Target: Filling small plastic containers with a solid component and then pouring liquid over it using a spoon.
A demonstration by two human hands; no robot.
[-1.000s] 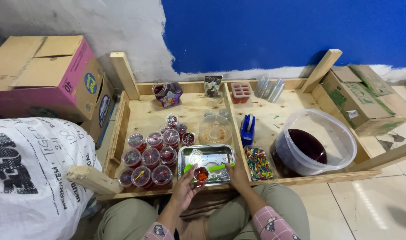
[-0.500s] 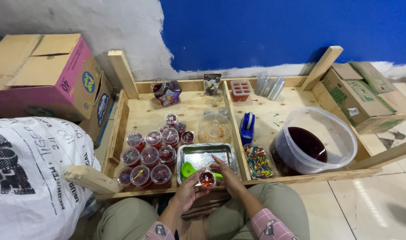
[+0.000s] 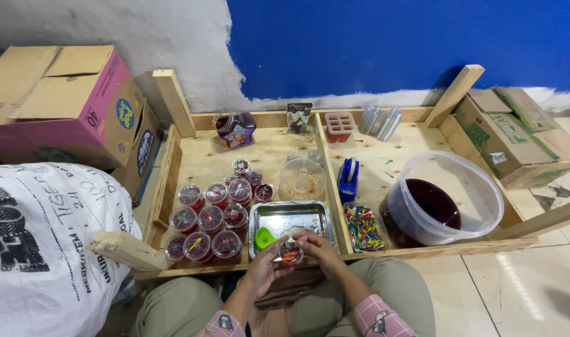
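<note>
1. Presently, my left hand (image 3: 263, 268) and my right hand (image 3: 319, 249) meet over the near edge of the steel tray (image 3: 310, 215); both are closed around one small clear cup (image 3: 291, 251), fingertips pinching its rim.
2. Small clear cup: held between the two hands, just above my lap and touching both; it shows dark red filling with coloured bits on top. Whether a lid is already seated I cannot tell.
3. Step in hand, as I judge it: closing or finishing this single cup. The next move would call for even pressure round the rim while the cup stays level, then a free spot among the finished ones.
4. Finished cups (image 3: 210, 218): clustered to the left of my left hand on the wooden bench (image 3: 197, 159), each filled red and capped.
5. Green scoop (image 3: 265, 237): lying in the steel tray just beyond my left hand.
6. Large tub (image 3: 478, 187): well to the right of my right hand, holding dark red liquid.
7. Coloured sticks (image 3: 363, 228): a packet near my right hand, between tray and tub.
8. Round bowl (image 3: 302, 180): beyond the tray, nearly empty, with a brownish trace.
</note>
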